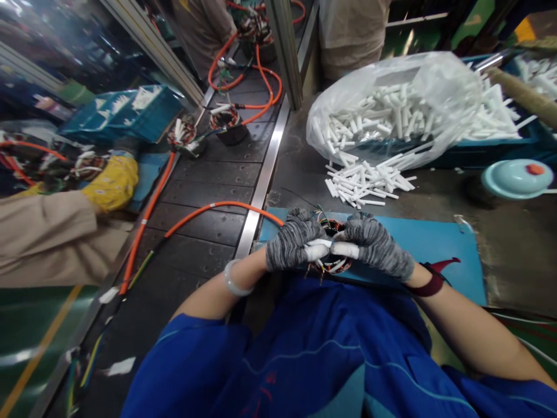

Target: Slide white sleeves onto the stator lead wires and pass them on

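Both hands wear grey knitted gloves with white thumb tips. My left hand (296, 241) and my right hand (376, 245) meet over a ring-shaped wound coil (338, 266), their fingers bent and thumbs nearly touching. Between the thumbs is a small white piece (321, 242), pinched by my left hand. Whatever my right hand pinches is too small to make out. The coil lies on a blue mat (435, 247), partly hidden by the gloves. An orange cable (226, 204) runs leftward from behind my left hand.
White tubes (369, 183) lie loose beyond the mat, beside a plastic bag (322, 110) full of them. A lidded cup (516, 179) stands right. Left, a metal rail (270, 165) borders a slatted conveyor (209, 180) with more coils. A co-worker's yellow sleeve (114, 183) is farther left.
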Demonstrator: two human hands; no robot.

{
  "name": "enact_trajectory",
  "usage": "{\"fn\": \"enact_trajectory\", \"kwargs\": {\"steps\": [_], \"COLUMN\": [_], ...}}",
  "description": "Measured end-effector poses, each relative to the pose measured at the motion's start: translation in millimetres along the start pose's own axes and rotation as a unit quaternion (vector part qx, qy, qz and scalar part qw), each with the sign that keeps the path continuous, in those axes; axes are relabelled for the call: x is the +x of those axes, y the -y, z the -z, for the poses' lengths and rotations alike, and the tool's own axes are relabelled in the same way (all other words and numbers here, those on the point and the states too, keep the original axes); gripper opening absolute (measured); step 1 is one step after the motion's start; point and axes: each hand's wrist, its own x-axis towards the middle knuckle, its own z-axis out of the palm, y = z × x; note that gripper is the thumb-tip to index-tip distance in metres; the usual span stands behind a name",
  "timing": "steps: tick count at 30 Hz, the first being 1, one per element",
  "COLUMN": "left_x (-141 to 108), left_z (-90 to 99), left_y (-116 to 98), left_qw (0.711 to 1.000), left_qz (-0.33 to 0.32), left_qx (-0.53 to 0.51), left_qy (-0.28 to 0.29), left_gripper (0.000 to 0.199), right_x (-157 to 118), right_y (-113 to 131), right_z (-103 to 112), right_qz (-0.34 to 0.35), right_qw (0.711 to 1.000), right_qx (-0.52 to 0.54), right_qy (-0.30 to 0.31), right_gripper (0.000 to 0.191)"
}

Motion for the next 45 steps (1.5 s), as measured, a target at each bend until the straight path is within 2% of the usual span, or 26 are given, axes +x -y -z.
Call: {"fn": "enact_trajectory", "kwargs": {"steps": [5, 7, 10, 13, 15, 17, 20, 23, 24, 26, 28, 32, 34, 37, 39, 42, 45], "left_x": [7, 9, 12, 22, 34, 47, 56, 42, 33, 15, 0, -12, -13, -19, -27, -32, -20], "left_z": [3.2, 6.3, 10.9, 9.7, 5.2, 0.8, 1.8, 11.9, 15.0, 17.4, 14.1, 2.4, -1.9, -11.6, -23.6, -48.4, -71.1], "left_y": [-4, -10, -20, -24, -27, -32, -39, -31, -24, -4, 18, 42, 45, 42, 36, 23, 2], "left_qw": [0.996, 0.991, 0.984, 0.973, 0.970, 0.973, 0.978, 0.988, 0.991, 0.994, 0.989, 0.987, 0.987, 0.984, 0.979, 0.972, 0.962], "left_qz": [0.025, 0.026, 0.039, 0.046, 0.026, -0.005, -0.044, -0.067, -0.077, -0.104, -0.142, -0.156, -0.157, -0.138, -0.096, -0.030, 0.020], "left_qx": [0.073, 0.116, 0.160, 0.187, 0.187, 0.175, 0.167, 0.127, 0.096, 0.022, -0.036, -0.030, 0.006, 0.106, 0.167, 0.200, 0.219], "left_qy": [0.040, 0.054, 0.074, 0.125, 0.151, 0.150, 0.117, 0.065, 0.047, 0.019, -0.004, 0.016, 0.012, -0.033, -0.069, -0.119, -0.162], "left_gripper": [0.044, 0.048, 0.047, 0.044, 0.041, 0.041, 0.039, 0.042, 0.050, 0.078, 0.100, 0.119, 0.114, 0.079, 0.066, 0.071, 0.076], "right_x": [-12, -22, -36, -41, -41, -40, -42, -51, -55, -61, -63, -60, -59, -58, -56, -49, -41], "right_y": [-4, -7, -10, -8, -7, -7, -7, -7, -8, -11, -17, -30, -35, -39, -44, -57, -73], "right_z": [-4, 4, 21, 32, 31, 28, 25, 22, 21, 16, 10, 0, 3, 16, 27, 38, 40], "right_qz": [-0.013, -0.017, -0.045, -0.093, -0.108, -0.110, -0.114, -0.115, -0.118, -0.127, -0.131, -0.122, -0.122, -0.145, -0.169, -0.181, -0.184], "right_qw": [0.979, 0.975, 0.992, 0.995, 0.992, 0.991, 0.991, 0.989, 0.989, 0.988, 0.989, 0.990, 0.989, 0.981, 0.964, 0.934, 0.914], "right_qx": [-0.204, -0.222, -0.114, 0.014, 0.037, 0.031, 0.012, 0.008, 0.005, -0.008, -0.022, -0.040, -0.054, -0.118, -0.199, -0.309, -0.360], "right_qy": [-0.010, -0.010, 0.005, -0.027, -0.055, -0.066, -0.076, -0.092, -0.094, -0.087, -0.072, -0.063, -0.058, -0.059, -0.054, -0.013, 0.018], "right_gripper": [0.040, 0.037, 0.030, 0.024, 0.023, 0.025, 0.030, 0.029, 0.032, 0.041, 0.048, 0.053, 0.050, 0.038, 0.035, 0.040, 0.045]}}
